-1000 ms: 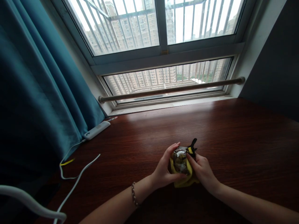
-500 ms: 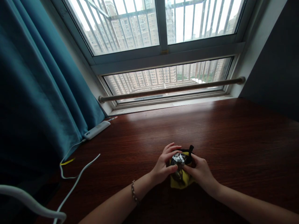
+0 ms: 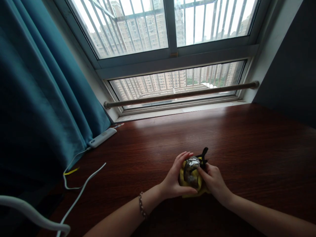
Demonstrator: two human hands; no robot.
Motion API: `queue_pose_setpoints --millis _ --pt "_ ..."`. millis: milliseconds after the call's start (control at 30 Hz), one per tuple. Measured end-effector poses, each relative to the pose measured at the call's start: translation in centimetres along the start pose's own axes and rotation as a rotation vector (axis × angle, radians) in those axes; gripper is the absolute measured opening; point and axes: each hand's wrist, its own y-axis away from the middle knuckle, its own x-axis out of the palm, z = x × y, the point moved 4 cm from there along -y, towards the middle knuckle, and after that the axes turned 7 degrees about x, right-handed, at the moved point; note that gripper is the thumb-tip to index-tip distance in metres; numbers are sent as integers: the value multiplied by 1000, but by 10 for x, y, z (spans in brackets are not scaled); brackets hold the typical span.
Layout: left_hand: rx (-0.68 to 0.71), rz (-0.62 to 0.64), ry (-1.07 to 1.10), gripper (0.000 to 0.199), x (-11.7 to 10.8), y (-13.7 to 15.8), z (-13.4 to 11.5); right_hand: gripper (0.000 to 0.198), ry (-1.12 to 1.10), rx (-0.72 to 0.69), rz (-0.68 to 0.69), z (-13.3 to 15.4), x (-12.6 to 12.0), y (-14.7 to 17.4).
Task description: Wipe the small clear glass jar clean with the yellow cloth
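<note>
Two bare arms reach in from the near side: the left arm slants up to the right, and the right arm slants up to the left. A bracelet circles the left wrist.

The left hand makes a C shape around a shiny packet and a yellow cloth, with its fingers on the far side and its thumb on the near side. The right hand pinches from the other side. Its thumb rests on the packet, and its other fingers are mostly hidden behind the cloth. A black strap pokes up there. The packet sits between both hands, with yellow cloth around and under it. I can't tell if it is inside the cloth.

The packet looks slick, so the left hand should hold snug but soft. The right thumb should push gently, because thin wrap might tear. It helps to leave the strap out of the thumb's way.

All this is low on the brown surface. Farther off to the left are a white cord, a yellow strip and a long white box by a blue curtain. Past them, a rail crosses the window.
</note>
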Motion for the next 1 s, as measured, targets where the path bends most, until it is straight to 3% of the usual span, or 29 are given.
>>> queue_pose_setpoints --millis 267,433,733,900,1000 --pt "-43 -59 121 93 -2 -1 2 41 -26 16 38 0 2 0" --pt "-76 -37 -6 90 -9 -1 5 31 -18 -4 68 -1 4 1" --pt "-86 -20 -103 63 -14 -8 2 31 23 -25 54 6 4 5" --pt "-7 77 -124 87 -6 -4 2 24 33 -62 43 7 2 3" --pt "4 60 -147 102 -2 -1 2 32 49 -51 34 4 1 2"
